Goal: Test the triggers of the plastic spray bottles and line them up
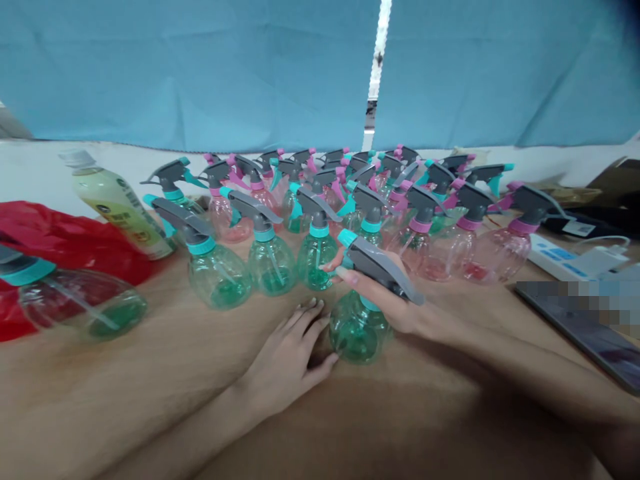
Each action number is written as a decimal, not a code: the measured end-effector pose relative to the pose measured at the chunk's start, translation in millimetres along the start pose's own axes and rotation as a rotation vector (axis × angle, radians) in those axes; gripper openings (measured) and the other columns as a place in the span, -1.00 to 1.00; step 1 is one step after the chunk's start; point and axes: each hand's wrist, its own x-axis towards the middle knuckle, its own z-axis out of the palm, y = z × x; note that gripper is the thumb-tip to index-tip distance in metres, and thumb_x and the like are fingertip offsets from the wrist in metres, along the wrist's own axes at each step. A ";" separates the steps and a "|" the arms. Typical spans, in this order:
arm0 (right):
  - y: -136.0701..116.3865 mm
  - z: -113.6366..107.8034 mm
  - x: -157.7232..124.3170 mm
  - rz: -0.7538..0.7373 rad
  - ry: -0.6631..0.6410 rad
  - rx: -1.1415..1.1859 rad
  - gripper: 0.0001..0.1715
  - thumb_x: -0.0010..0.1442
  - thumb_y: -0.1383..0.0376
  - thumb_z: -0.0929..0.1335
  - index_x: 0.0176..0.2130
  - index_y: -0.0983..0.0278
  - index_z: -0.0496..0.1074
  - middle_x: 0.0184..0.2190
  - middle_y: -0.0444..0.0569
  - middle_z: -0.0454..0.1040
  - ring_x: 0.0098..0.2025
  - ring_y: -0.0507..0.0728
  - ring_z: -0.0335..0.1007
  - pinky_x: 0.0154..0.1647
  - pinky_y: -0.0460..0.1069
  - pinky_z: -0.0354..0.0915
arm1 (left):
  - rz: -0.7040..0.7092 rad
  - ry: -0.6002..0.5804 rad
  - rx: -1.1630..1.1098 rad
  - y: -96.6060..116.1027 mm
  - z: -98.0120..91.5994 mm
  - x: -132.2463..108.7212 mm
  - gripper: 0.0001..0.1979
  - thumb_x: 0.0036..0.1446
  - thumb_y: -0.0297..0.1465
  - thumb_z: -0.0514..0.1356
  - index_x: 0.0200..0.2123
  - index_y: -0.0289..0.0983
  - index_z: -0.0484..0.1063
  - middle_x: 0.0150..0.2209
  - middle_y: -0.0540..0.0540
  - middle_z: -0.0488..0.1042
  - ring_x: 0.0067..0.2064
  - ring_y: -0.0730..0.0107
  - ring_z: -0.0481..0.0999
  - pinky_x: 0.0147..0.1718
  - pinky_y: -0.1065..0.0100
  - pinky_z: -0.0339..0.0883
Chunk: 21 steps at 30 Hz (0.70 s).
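A green see-through spray bottle [357,330] with a grey trigger head and teal nozzle stands tilted on the wooden table in front of me. My right hand [385,297] is wrapped round its neck and trigger head. My left hand [295,350] lies on the table with fingers stretched out, its thumb and fingertips against the bottle's lower left side.
Behind stand several green [270,263] and pink spray bottles [500,250] in rows. One green bottle [75,303] lies at the far left on a red bag [75,243], beside a drink bottle [117,207]. A power strip [565,257] and a phone [590,320] lie at the right.
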 end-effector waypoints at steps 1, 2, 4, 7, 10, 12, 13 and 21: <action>0.3 -0.6 0.1 -0.003 -0.010 0.001 -0.84 0.29 0.18 0.27 -0.27 0.19 0.38 -0.44 -0.17 0.35 -0.40 0.03 0.28 -0.31 -0.02 0.23 | 0.001 0.001 -0.004 -0.2 0.2 -0.1 -0.48 0.25 -0.20 0.15 0.17 -0.38 0.24 0.24 -0.33 0.25 0.26 -0.01 0.22 0.17 0.01 0.17; 0.5 -1.1 0.1 -0.008 -0.013 -0.002 -0.82 0.29 0.18 0.27 -0.30 0.19 0.38 -0.45 -0.17 0.33 -0.41 0.03 0.26 -0.33 -0.03 0.22 | 0.002 0.001 -0.008 -0.2 0.2 -0.1 -0.48 0.25 -0.20 0.15 0.17 -0.38 0.24 0.24 -0.34 0.25 0.26 -0.01 0.22 0.17 0.00 0.17; 0.6 -1.5 -0.1 -0.008 -0.016 -0.019 -0.79 0.29 0.17 0.27 -0.36 0.19 0.35 -0.48 -0.19 0.28 -0.43 0.01 0.21 -0.36 -0.04 0.20 | -0.001 0.001 -0.018 -0.1 0.1 0.1 -0.49 0.25 -0.20 0.14 0.17 -0.36 0.23 0.24 -0.33 0.25 0.26 -0.01 0.22 0.16 0.00 0.18; 0.7 -1.5 -0.1 -0.017 -0.014 -0.018 -0.73 0.29 0.16 0.27 -0.42 0.21 0.30 -0.49 -0.20 0.24 -0.45 -0.01 0.15 -0.38 -0.05 0.15 | -0.006 0.002 -0.032 0.2 -0.6 0.8 -0.49 0.25 -0.21 0.15 0.17 -0.36 0.24 0.23 -0.33 0.25 0.26 -0.02 0.23 0.16 0.00 0.20; 1.3 -1.1 0.4 -0.015 -0.005 -0.034 -0.69 0.29 0.13 0.26 -0.44 0.22 0.27 -0.50 -0.19 0.23 -0.45 0.00 0.13 -0.41 -0.05 0.12 | 0.000 0.004 -0.041 -0.1 -1.2 0.9 -0.50 0.26 -0.20 0.14 0.17 -0.34 0.24 0.24 -0.31 0.25 0.26 -0.02 0.22 0.15 -0.01 0.20; 1.8 -0.6 0.5 -0.009 0.001 -0.051 -0.66 0.29 0.11 0.26 -0.46 0.22 0.26 -0.51 -0.19 0.21 -0.47 0.00 0.10 -0.44 -0.05 0.10 | 0.002 0.007 -0.041 -0.6 -0.9 0.5 -0.51 0.26 -0.19 0.13 0.17 -0.32 0.24 0.24 -0.30 0.25 0.26 -0.02 0.22 0.16 -0.01 0.19; 2.0 -0.3 0.3 -0.005 0.004 -0.058 -0.65 0.29 0.10 0.25 -0.46 0.22 0.25 -0.52 -0.20 0.20 -0.47 0.00 0.09 -0.44 -0.05 0.09 | 0.001 0.008 -0.040 -0.8 -0.5 0.3 -0.51 0.26 -0.19 0.13 0.17 -0.32 0.24 0.24 -0.31 0.25 0.26 -0.02 0.21 0.16 -0.01 0.19; -2.0 0.3 -0.4 -0.005 0.005 -0.036 -0.75 0.29 0.15 0.27 -0.40 0.20 0.31 -0.51 -0.20 0.25 -0.46 0.01 0.14 -0.40 -0.05 0.17 | -0.002 0.009 -0.024 -0.4 1.2 0.2 -0.50 0.25 -0.22 0.15 0.17 -0.36 0.23 0.24 -0.33 0.25 0.26 -0.02 0.22 0.16 -0.01 0.18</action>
